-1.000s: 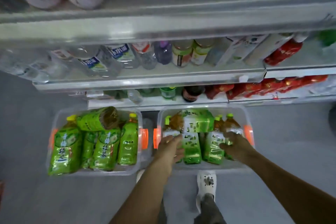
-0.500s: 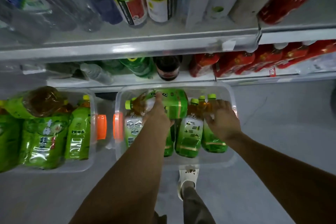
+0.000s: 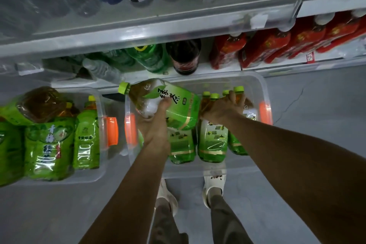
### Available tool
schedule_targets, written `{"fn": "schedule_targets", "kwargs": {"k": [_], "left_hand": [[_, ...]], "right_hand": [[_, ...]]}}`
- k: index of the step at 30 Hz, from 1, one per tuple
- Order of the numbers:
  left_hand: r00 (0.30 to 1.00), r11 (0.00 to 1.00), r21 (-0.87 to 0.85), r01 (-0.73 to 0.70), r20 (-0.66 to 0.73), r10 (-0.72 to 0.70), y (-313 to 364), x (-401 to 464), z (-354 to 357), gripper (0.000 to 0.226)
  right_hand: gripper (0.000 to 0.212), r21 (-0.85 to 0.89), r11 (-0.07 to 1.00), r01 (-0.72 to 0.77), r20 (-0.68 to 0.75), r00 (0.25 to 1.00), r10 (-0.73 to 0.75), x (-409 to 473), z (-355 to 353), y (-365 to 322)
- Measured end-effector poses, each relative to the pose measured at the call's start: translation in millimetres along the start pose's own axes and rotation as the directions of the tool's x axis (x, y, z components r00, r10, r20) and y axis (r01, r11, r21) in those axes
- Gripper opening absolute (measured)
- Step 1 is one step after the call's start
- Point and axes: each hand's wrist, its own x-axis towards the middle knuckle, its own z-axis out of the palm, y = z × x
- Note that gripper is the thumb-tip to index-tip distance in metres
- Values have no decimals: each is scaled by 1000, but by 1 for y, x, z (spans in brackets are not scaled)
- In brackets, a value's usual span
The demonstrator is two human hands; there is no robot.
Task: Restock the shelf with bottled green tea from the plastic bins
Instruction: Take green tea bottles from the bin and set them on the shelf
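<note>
Two clear bins on grey floor

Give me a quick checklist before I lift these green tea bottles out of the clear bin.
1. Left hand holds the sideways green-label tea bottle: ok.
2. Right hand grips the necks of upright green-capped bottles: ok; how many, cannot tell.
3. Sideways bottle's yellow-green cap on: ok.
4. Clear plastic bin with orange handles flat on the floor: ok.
5. Free space on the lowest shelf: cannot tell.
6. Feet clear of the bin: not ok, white shoe touches its edge.
</note>
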Motion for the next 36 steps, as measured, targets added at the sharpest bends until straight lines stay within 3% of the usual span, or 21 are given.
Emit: {"fn": "schedule_targets", "kwargs": {"k": [2, 5, 7, 9, 12, 16, 19, 22, 24, 26, 28, 30, 32, 34, 36], "left_hand": [[997, 996, 36, -78, 27, 77, 5, 6, -15, 75], [981, 982, 61, -176, 91, 171, 11, 9, -36, 64], [977, 982, 54, -182, 120, 174, 7, 11, -48, 54], [979, 986, 58, -158, 142, 148, 4, 10, -58, 51], [972, 990, 92, -106, 217, 84, 3, 11, -65, 67], [965, 993, 64, -102, 251, 83, 14, 9, -78, 56], [955, 995, 44, -86, 289, 70, 22, -3, -95, 58], [938, 995, 27, -91, 338, 77, 32, -25, -118, 47], [919, 992, 10, -128, 378, 115, 42, -45, -134, 52], [903, 987, 3, -161, 403, 146, 52, -68, -150, 57], [884, 983, -30, -184, 432, 179, 64, -94, -165, 54], [876, 982, -53, -183, 444, 187, 76, -120, -179, 55], [857, 979, -98, -178, 473, 203, 91, -146, -191, 72], [828, 976, -158, -146, 520, 208, 110, -175, -199, 81], [818, 969, -229, -90, 539, 203, 130, -205, -205, 67]], "right_hand": [[81, 49, 999, 22, -41, 999, -20, -6, 1, -10], [98, 304, 952, 30, -68, 998, -10, -21, 16, -22], [105, 384, 923, 14, -62, 998, 11, -29, 33, -26], [116, 443, 896, -25, -43, 998, 49, -33, 48, -26], [122, 573, 815, -85, -22, 993, 119, -36, 52, -22], [106, 661, 750, -19, -90, 990, 105, -50, 46, -12], [108, 738, 674, 47, -136, 988, 79, -74, 35, -2], [106, 893, 444, 70, -102, 993, 50, -105, 16, 9], [102, 935, 345, 87, -97, 995, 12, -128, -1, 16], [78, 954, 274, 120, -122, 993, -10, -156, -21, 20], [59, 983, 134, 128, -121, 991, -62, -183, -41, 25], [62, 991, 9, 136, -133, 979, -154, -212, -66, 27], [63, 986, -69, 149, -162, 953, -258, -241, -90, 28], [38, 972, -174, 160, -208, 927, -313, -273, -114, 27], [21, 950, -271, 156, -243, 915, -323, -304, -135, 26]]}}
